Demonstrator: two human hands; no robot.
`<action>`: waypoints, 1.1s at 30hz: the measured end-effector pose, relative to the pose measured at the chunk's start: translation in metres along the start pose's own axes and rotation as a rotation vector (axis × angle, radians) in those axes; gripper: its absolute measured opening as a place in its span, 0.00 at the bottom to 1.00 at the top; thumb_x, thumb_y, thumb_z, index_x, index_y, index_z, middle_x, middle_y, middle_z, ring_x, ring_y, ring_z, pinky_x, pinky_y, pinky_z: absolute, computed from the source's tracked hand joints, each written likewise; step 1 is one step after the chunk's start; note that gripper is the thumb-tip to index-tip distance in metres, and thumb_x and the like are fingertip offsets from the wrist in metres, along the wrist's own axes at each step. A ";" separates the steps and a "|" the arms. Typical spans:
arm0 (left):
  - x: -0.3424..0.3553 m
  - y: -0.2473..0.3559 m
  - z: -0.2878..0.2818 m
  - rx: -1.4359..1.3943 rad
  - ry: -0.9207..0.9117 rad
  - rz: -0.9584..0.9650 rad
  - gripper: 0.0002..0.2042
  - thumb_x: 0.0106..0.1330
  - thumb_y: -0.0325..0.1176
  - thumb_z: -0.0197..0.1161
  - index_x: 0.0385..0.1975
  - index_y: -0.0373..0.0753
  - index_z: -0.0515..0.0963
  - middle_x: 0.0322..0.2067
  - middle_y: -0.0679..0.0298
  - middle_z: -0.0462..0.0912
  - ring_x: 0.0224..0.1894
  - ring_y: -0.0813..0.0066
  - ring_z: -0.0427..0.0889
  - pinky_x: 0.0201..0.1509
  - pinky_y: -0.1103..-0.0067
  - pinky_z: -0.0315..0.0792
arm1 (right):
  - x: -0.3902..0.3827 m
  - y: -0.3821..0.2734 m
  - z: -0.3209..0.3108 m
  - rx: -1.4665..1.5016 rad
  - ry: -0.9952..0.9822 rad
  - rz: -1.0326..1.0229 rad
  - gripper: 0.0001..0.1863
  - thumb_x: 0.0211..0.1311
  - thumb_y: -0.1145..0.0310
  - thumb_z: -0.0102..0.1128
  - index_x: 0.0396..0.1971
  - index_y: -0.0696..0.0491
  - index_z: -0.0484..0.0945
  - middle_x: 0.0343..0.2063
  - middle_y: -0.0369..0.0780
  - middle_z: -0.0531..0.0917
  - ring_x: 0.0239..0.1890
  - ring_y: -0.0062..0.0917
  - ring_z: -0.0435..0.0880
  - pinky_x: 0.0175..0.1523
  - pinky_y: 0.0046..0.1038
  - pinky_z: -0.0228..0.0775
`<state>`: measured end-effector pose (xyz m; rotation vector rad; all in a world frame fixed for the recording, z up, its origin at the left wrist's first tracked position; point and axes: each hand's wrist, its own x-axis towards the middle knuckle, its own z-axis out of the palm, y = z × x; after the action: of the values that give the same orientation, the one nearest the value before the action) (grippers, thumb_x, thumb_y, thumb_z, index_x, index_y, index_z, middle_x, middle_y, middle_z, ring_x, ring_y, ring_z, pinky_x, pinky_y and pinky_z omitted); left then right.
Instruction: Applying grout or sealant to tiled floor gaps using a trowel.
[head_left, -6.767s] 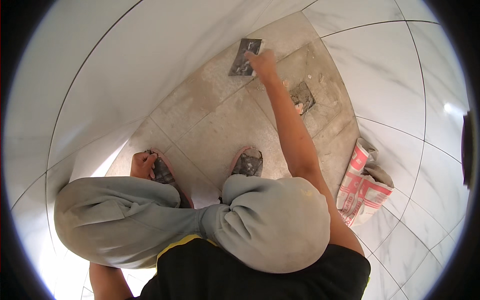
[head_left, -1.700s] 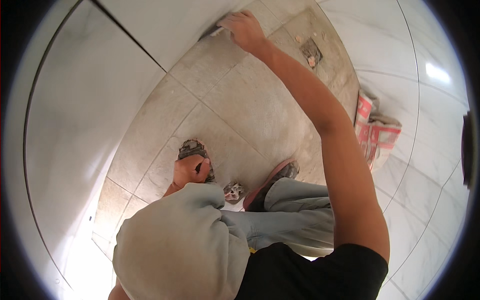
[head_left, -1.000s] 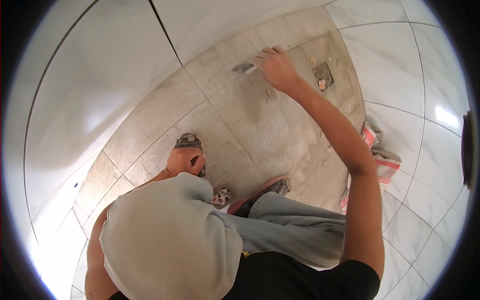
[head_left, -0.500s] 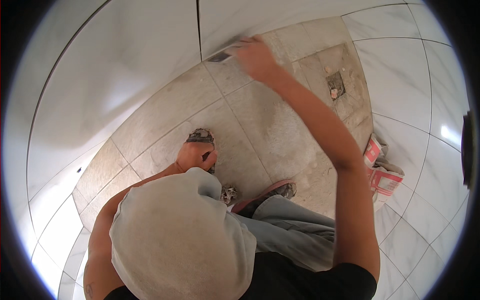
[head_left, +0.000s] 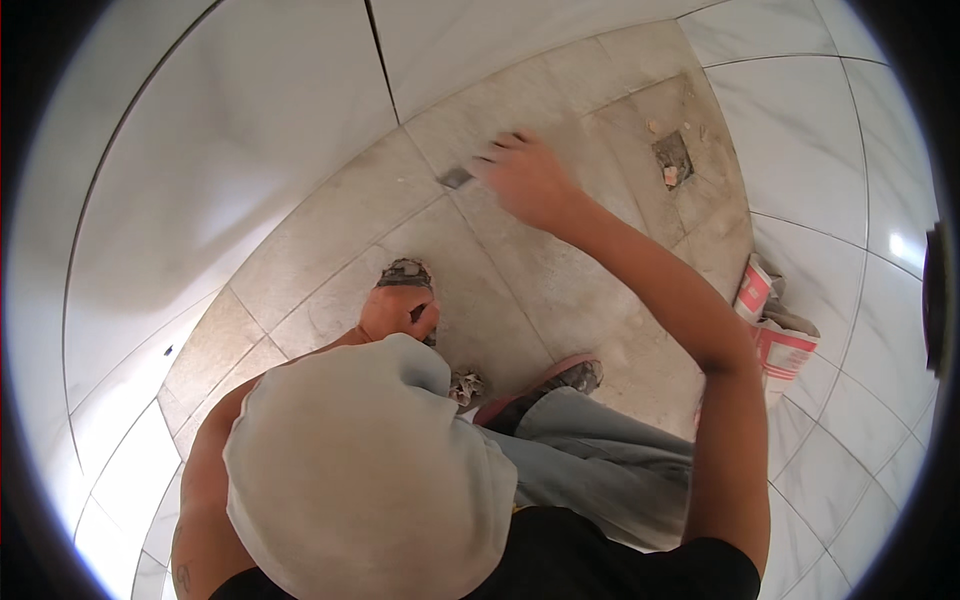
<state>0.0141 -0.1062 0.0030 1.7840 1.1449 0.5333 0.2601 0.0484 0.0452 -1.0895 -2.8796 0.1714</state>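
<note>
My right hand (head_left: 530, 185), blurred by motion, reaches out over the tiled floor with its fingers bent. At its fingertips is a small flat dark grey piece (head_left: 455, 178), like a scraper blade; any handle is hidden by the hand. My left hand (head_left: 395, 312) is low in front of my body with curled fingers, and a small dark patch shows between thumb and fingers. I cannot tell whether that is a thing or a gap. Just beyond it shows the toe of a dirt-caked shoe (head_left: 405, 271). The floor tiles (head_left: 350, 205) are dusty beige.
White marbled wall panels (head_left: 230, 130) rise along the far side and tiled walls (head_left: 790, 130) on the right. A square hole (head_left: 672, 160) with rubble breaks the floor. A torn red-and-white bag (head_left: 785, 350) leans at the right wall. A crumpled wad (head_left: 467, 388) lies near my other shoe (head_left: 575, 378).
My right hand has come back from the base of the far wall toward me, bringing the flat dark grey piece over the floor tiles. My left hand has stayed almost where it was.
</note>
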 end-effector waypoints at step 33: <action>-0.002 0.003 0.005 -0.001 -0.034 -0.045 0.13 0.59 0.33 0.62 0.14 0.37 0.72 0.14 0.54 0.71 0.14 0.56 0.69 0.19 0.68 0.63 | -0.020 0.108 -0.013 -0.309 0.025 0.238 0.07 0.51 0.68 0.55 0.26 0.53 0.80 0.30 0.42 0.82 0.39 0.33 0.80 0.45 0.38 0.69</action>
<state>0.0181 -0.1103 0.0032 1.7556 1.1585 0.4753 0.3467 0.1169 0.0442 -1.4707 -2.8086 -0.2860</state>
